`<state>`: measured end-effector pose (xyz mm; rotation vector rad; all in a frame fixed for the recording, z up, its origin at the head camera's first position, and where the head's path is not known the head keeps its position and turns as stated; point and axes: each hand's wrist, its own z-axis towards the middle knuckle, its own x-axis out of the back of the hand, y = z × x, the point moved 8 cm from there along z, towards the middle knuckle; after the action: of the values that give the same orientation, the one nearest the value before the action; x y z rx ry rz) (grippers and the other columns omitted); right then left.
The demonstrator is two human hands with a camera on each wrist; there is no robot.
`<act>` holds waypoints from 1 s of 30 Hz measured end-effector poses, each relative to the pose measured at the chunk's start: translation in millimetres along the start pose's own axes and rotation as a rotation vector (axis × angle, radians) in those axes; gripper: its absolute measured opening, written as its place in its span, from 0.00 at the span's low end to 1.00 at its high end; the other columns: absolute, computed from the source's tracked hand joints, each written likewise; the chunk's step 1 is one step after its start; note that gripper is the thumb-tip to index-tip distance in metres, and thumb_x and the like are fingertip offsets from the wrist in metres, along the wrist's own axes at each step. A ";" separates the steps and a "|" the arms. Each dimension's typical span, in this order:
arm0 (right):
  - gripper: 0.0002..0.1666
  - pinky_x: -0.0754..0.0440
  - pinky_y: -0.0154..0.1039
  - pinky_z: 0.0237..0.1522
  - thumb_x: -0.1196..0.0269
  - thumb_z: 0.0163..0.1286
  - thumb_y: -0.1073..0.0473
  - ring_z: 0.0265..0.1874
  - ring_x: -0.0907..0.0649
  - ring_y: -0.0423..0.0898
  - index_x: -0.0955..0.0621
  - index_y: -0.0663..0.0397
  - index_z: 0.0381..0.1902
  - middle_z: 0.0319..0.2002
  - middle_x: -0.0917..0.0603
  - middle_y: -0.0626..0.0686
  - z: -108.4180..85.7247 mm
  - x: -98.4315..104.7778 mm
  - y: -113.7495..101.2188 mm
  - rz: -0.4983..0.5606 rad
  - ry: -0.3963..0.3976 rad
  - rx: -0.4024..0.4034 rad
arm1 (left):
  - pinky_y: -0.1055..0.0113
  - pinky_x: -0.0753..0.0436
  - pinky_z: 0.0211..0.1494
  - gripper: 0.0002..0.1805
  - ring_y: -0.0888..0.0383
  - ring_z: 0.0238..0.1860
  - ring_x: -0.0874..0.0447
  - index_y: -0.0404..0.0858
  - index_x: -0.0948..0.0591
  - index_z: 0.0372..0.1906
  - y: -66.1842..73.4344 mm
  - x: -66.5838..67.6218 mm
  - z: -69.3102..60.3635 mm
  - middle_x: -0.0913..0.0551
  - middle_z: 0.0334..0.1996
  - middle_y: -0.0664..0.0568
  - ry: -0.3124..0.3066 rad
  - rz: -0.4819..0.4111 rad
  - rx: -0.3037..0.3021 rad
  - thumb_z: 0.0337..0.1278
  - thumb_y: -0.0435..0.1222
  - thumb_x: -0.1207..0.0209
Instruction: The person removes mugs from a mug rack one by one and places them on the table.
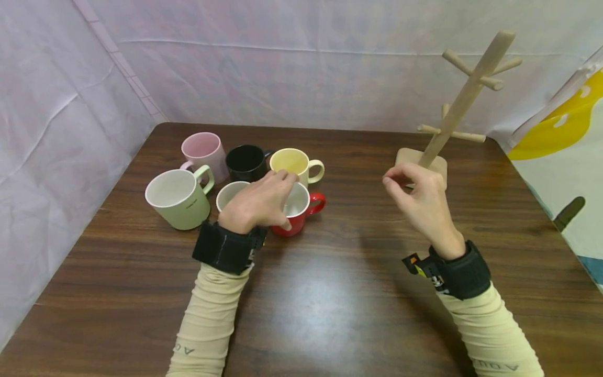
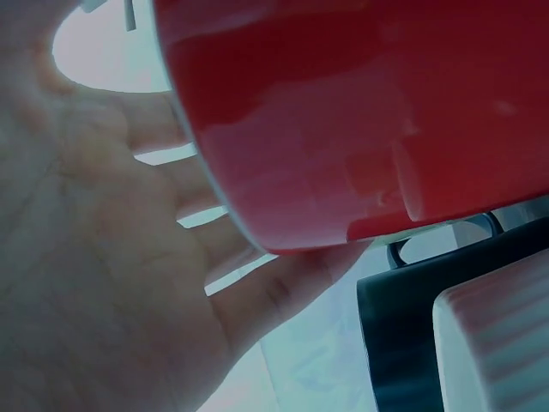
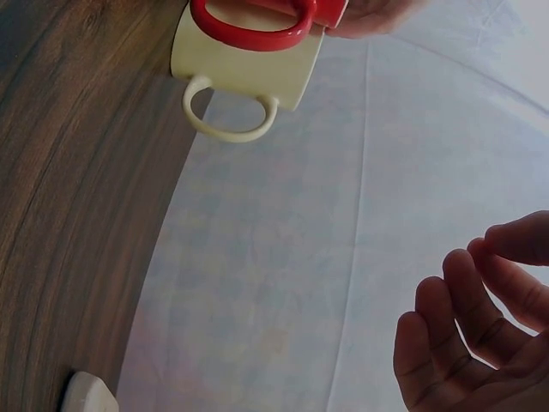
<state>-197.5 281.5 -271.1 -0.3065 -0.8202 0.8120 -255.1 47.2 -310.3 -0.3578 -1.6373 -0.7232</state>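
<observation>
My left hand (image 1: 261, 201) reaches over a red mug (image 1: 297, 222), its fingers at the far side and its thumb at the near side of the rim. The left wrist view shows those fingers passing behind the red wall (image 2: 326, 129), partly hidden by it. The mug's handle (image 1: 317, 204) points right. Under the same hand a white mug (image 1: 231, 195) is partly covered. A yellow mug (image 1: 292, 161) stands just behind the red one. My right hand (image 1: 421, 196) hovers in front of a wooden mug tree (image 1: 454, 112), thumb and forefinger tips together, fingers loosely bent, holding nothing.
A black mug (image 1: 246, 163), a pink mug (image 1: 207, 152) and a pale green mug (image 1: 181, 201) stand at the left of the brown table (image 1: 320, 303). The mug tree's base (image 1: 410, 157) sits near the back right edge. Pale cloth (image 1: 282, 68) hangs behind.
</observation>
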 end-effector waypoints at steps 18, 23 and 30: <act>0.04 0.25 0.23 0.39 0.35 0.62 0.78 0.31 0.21 0.32 0.16 0.68 0.32 0.29 0.15 0.58 -1.1 0.0 1.3 0.009 -0.010 0.000 | 0.51 0.23 0.56 0.47 0.43 0.57 0.27 0.37 0.32 0.68 -6.4 -6.5 -2.3 0.27 0.56 0.42 -0.092 -0.038 0.120 0.40 0.41 0.20; 0.04 0.24 0.26 0.39 0.35 0.62 0.78 0.31 0.21 0.33 0.17 0.68 0.32 0.29 0.15 0.58 -1.1 -1.3 1.5 0.012 -0.015 0.006 | 0.50 0.23 0.57 0.47 0.43 0.57 0.28 0.37 0.32 0.68 -7.7 -7.1 -2.7 0.27 0.57 0.42 -0.103 -0.041 0.129 0.41 0.40 0.20; 0.05 0.26 0.23 0.39 0.35 0.61 0.78 0.31 0.21 0.33 0.17 0.69 0.32 0.29 0.15 0.59 -1.2 -2.9 1.7 0.019 -0.023 0.010 | 0.47 0.22 0.55 0.46 0.40 0.58 0.29 0.36 0.35 0.70 -6.7 0.8 -8.9 0.30 0.59 0.39 -0.075 -0.085 0.129 0.48 0.42 0.23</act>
<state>-198.7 280.6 -274.3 -0.2973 -0.8354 0.8385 -252.4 36.4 -310.7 -0.2263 -1.7687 -0.6707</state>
